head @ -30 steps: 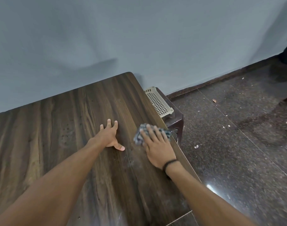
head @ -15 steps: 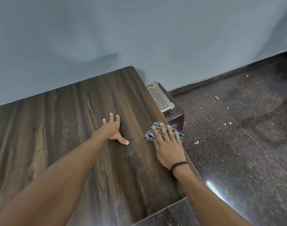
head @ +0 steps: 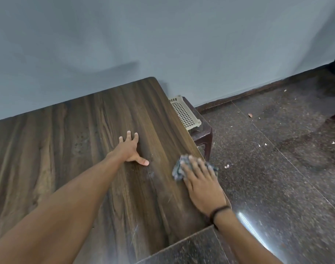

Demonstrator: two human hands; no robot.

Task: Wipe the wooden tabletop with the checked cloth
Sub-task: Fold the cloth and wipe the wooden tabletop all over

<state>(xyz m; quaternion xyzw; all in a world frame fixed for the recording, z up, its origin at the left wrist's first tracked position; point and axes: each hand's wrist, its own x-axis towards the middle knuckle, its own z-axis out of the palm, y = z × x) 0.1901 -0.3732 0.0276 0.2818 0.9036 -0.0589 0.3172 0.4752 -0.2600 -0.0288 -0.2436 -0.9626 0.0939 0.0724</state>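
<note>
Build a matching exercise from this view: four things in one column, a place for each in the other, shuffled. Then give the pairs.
Things
1. left hand
2. checked cloth
3. cream perforated basket
4. black band

Places
A. on the brown stool beyond the tabletop's right edge
B. palm down on the bare tabletop
C. worn just behind the right hand
D. pressed under the right hand near the tabletop's right edge

Pairs: 1-B, 2-D, 3-A, 4-C
</note>
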